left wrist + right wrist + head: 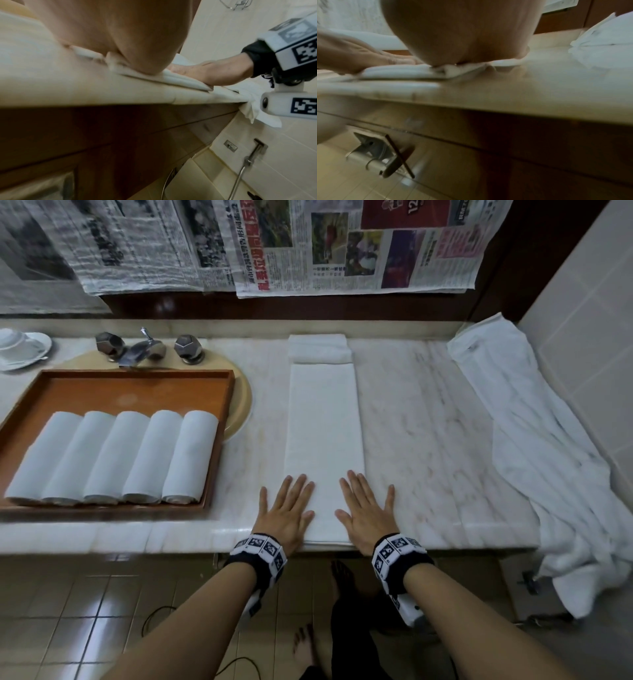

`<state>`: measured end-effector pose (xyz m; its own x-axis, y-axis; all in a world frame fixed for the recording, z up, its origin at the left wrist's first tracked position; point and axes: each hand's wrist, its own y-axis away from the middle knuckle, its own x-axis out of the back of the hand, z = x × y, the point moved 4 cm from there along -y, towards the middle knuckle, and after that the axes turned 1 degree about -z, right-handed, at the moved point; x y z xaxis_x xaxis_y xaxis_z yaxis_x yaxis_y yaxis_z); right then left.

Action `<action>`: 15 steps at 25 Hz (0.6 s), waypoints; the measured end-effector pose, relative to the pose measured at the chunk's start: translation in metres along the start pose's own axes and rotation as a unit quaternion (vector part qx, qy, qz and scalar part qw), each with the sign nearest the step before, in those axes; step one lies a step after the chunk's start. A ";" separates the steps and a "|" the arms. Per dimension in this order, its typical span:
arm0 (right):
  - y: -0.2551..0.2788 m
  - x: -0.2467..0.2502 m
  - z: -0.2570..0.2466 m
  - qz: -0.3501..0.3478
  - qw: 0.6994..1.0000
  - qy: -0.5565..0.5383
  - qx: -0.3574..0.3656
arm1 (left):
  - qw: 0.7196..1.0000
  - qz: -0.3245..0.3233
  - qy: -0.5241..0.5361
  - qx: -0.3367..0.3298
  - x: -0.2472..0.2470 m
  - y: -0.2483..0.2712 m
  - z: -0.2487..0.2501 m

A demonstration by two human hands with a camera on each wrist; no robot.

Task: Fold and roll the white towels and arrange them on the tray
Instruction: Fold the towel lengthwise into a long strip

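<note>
A white towel [323,426], folded into a long narrow strip, lies on the marble counter and runs from the front edge toward the wall. My left hand [286,510] lies flat with spread fingers on the strip's near left edge. My right hand [366,508] lies flat on its near right edge. Both palms press the towel's near end [180,79], [406,71] against the counter. A wooden tray [137,385] at the left holds several rolled white towels [116,457] side by side along its front.
A folded white towel [320,348] sits at the strip's far end. A pile of loose white towels [534,440] drapes over the counter's right end. A faucet [144,349] stands behind the tray over a round basin, with a cup and saucer [20,347] at far left.
</note>
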<state>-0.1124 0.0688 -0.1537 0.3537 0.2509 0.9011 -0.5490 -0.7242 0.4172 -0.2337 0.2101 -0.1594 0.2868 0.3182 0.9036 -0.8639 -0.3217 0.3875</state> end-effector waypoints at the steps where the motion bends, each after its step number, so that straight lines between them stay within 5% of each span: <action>1: -0.005 0.006 -0.002 -0.006 1.000 0.003 -0.001 | 1.000 -0.011 -0.002 0.005 0.005 -0.005 0.002; 4: -0.008 0.028 -0.010 0.010 1.000 -0.010 0.026 | 1.000 -0.017 0.023 0.003 0.027 -0.013 0.004; 7: 0.010 0.030 -0.015 0.110 0.979 -0.121 0.121 | 0.986 0.123 0.106 -0.047 0.044 0.002 -0.001; 11: 0.032 0.010 -0.006 0.078 0.971 -0.184 0.134 | 0.987 0.068 0.122 -0.083 0.026 0.027 -0.012; 15: 0.034 0.011 0.003 0.119 0.969 -0.186 0.111 | 0.979 0.099 0.165 -0.061 0.024 0.034 -0.021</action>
<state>-0.1245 0.0448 -0.1297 0.5082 -0.1592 0.8464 -0.4873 -0.8635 0.1302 -0.2645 0.2255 -0.1288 -0.0231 0.5381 0.8426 -0.9375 -0.3043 0.1686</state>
